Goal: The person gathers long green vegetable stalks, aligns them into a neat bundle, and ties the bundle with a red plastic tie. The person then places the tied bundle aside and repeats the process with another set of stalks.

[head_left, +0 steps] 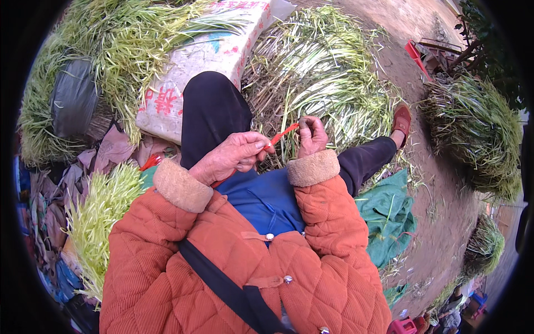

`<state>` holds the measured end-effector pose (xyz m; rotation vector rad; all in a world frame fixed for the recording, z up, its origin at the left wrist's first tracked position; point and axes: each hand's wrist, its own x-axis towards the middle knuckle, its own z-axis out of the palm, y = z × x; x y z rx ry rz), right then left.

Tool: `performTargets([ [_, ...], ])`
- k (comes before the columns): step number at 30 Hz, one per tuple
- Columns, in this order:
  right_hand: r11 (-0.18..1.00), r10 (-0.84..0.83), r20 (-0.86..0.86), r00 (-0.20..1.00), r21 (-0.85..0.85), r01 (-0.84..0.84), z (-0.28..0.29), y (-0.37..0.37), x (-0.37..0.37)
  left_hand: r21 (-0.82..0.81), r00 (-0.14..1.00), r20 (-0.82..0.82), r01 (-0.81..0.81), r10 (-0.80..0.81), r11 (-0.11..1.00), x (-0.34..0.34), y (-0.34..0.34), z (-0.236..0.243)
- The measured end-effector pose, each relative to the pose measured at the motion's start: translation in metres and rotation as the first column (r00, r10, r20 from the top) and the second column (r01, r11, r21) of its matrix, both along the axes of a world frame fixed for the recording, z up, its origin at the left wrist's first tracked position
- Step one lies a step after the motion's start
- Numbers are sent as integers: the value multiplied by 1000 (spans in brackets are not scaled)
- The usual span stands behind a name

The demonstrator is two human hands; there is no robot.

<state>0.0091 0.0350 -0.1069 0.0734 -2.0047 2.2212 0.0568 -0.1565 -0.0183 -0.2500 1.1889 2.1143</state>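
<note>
A thin red plastic strip [285, 133] is stretched between my two hands above my lap. My left hand [235, 155] grips it with thumb and fingers pressed together, and a short red end lies by the fingertips. My right hand [311, 136], fingers curled, pinches the strip's other end. Just beyond the hands, a broad heap of long pale-green leafy stalks [328, 72] lies on the ground. Dark trousers cover my bent knee [214, 106], which stands beside the left hand. The blue cloth [264, 200] on my lap shows below both hands.
A white printed sack [183, 72] lies at the far left, partly under more green stalks [128, 44]. A loose pale-green bunch [103, 211] is at my left. Bound bundles [473, 128] stand on the right. Green sacking [389, 214] lies near my outstretched right leg.
</note>
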Motion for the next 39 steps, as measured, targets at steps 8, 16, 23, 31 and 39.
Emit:
performTargets([
  [8,758,373,-426,824,653,-5,41,-25,26,-286,858,-492,-323,151,902,-10,1,-3],
  [16,910,410,-213,887,163,-381,50,-26,24,-347,925,-362,-19,-115,938,-3,-3,-11],
  [23,884,428,203,880,-296,-362,35,-24,28,-319,898,-439,-191,34,928,-1,8,-9],
  [31,931,363,328,872,-159,-328,35,-34,29,-189,913,-250,-372,322,909,-6,10,-10],
  [39,694,397,-540,742,706,142,40,-28,27,-401,898,-235,-439,373,804,-5,14,-27],
])
